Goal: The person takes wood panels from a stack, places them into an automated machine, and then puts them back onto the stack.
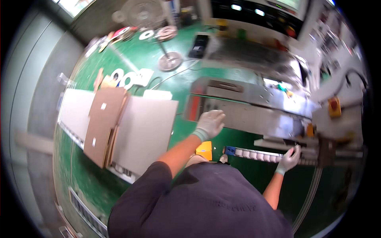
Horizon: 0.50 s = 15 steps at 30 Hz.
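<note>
My left hand (210,123), in a white glove with a pale green cuff, reaches over the left end of a flat metal machine table (246,113). Its fingers are stretched out and nothing shows in them. Off to the right, my right hand (289,159), gloved alike, is beside a roller rail (256,155) with a blue end piece. Fingers on that hand point up and stand slightly apart, with no held thing visible. Whether it touches the rail or the pale bar (274,144) behind it, I cannot tell.
To the left, brown cardboard sheets (102,123) lie on a white-topped table (149,127). A fan (143,14) and tape rolls (127,80) are farther back. A yellow box with a red button (334,107) is on the machine at right. A yellow object (204,150) lies near my feet.
</note>
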Motion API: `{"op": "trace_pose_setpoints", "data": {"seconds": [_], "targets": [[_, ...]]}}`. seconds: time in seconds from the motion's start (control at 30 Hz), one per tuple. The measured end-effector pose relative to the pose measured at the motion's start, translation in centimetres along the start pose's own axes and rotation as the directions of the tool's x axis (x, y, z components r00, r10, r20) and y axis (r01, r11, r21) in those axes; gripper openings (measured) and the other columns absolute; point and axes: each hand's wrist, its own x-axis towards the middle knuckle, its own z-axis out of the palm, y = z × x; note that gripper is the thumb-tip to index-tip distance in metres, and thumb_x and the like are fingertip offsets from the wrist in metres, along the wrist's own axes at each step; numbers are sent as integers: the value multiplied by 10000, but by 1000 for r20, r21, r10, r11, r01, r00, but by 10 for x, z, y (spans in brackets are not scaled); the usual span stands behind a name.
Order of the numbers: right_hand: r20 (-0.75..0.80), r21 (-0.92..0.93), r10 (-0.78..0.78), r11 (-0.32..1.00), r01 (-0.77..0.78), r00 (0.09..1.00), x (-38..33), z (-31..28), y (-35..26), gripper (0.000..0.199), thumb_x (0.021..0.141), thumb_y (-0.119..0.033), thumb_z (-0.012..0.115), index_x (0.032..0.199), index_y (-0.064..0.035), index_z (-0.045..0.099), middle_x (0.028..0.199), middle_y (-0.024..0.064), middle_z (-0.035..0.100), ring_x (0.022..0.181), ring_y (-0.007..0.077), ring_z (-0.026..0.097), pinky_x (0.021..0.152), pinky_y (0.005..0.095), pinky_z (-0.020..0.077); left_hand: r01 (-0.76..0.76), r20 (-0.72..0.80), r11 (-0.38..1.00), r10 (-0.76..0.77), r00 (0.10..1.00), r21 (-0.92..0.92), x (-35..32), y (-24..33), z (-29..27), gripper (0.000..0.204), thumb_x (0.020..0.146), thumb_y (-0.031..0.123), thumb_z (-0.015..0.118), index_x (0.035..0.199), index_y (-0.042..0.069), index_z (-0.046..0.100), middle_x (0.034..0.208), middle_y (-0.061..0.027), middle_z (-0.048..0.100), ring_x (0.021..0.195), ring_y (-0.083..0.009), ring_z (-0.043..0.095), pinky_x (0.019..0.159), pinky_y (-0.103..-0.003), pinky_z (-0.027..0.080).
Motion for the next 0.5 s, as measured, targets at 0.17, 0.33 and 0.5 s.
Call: {"op": "trace_pose_setpoints", "data": {"seconds": [0.17,0.33,0.5], "targets": [[355,-8,-67,997,75,932,-34,8,-72,200,969,-223,650,980,-55,759,986,129,755,917,326,705,851,427,544,-60,-304,994,29,952,-94,-56,-58,-2,478,933,335,645,1347,101,597,1460,-135,553,1402,-349,467,1170,-486,365],[459,-60,-3,998,34,888,-55,16,-128,289,988,-314,617,961,-60,751,910,140,746,824,327,705,758,418,541,398,-268,804,-542,797,-442,-123,-180,-10,439,921,267,676,1290,32,629,1346,-194,606,1261,-378,559,1086,-473,452],[561,-55,36,998,-7,827,-64,39,-169,289,976,-325,613,958,-76,758,934,143,752,853,352,706,767,446,542,120,252,-250,-968,6,-961,-325,-413,104,319,977,440,607,1083,143,655,1014,-44,671,863,-163,599,750,-350,479]]}}
